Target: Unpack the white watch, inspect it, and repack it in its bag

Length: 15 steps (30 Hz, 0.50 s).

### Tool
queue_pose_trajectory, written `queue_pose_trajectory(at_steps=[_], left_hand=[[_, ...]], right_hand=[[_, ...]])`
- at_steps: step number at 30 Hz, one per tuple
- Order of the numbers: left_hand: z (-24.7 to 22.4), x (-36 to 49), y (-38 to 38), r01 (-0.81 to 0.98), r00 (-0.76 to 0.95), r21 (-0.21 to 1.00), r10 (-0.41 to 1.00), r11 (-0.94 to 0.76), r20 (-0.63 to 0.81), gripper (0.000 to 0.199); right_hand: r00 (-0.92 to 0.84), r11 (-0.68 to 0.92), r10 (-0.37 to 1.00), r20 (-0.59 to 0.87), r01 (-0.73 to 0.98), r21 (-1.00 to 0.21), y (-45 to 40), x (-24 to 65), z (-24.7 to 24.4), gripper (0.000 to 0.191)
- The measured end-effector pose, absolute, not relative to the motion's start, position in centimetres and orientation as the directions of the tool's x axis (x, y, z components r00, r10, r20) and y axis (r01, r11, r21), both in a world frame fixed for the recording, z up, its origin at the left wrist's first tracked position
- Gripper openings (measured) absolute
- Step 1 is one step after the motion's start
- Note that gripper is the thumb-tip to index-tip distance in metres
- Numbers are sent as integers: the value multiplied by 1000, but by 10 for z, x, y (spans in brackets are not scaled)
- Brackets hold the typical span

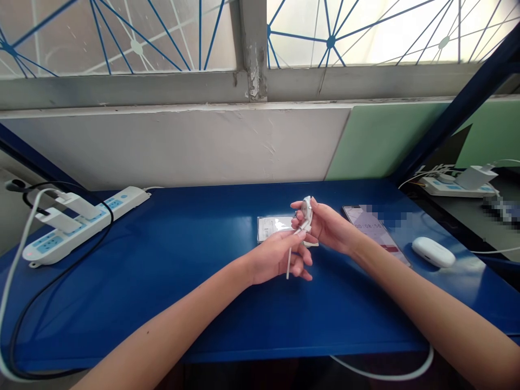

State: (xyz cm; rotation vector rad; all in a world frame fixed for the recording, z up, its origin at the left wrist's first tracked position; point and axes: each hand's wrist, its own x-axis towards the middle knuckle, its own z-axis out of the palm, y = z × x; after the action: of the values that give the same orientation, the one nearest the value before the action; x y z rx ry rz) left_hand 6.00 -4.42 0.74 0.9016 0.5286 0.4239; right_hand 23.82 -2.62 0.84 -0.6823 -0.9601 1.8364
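Over the middle of the blue desk, both hands hold a small white wristwatch [306, 209]. My right hand [327, 225] has its thumb and fingers closed around the watch's round head, which is tilted up. My left hand [280, 254] pinches the white strap between thumb and forefinger, its other fingers loosely curled. A narrow white strap end [288, 265] hangs below that pinch. Just behind the hands lies a clear plastic packet [268, 228] with a white printed sheet, partly hidden by them.
A phone [374, 230] showing a timer and a white earbud case [433, 252] lie to the right on the desk [182, 309]. On the left stands a white power strip [87, 225] with chargers plugged in and black and white cables. A wall and windows rise behind.
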Motion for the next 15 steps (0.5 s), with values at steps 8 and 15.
queue_pose_trajectory(at_steps=[8, 15], left_hand=[[6, 62, -45, -125, 739, 827, 607, 548, -291, 33], [4, 63, -46, -96, 700, 852, 643, 515, -310, 25]], right_hand=[[-218, -176, 972, -82, -461, -870, -21, 240, 5, 28], [-427, -263, 903, -33, -492, -830, -22, 242, 8, 35]])
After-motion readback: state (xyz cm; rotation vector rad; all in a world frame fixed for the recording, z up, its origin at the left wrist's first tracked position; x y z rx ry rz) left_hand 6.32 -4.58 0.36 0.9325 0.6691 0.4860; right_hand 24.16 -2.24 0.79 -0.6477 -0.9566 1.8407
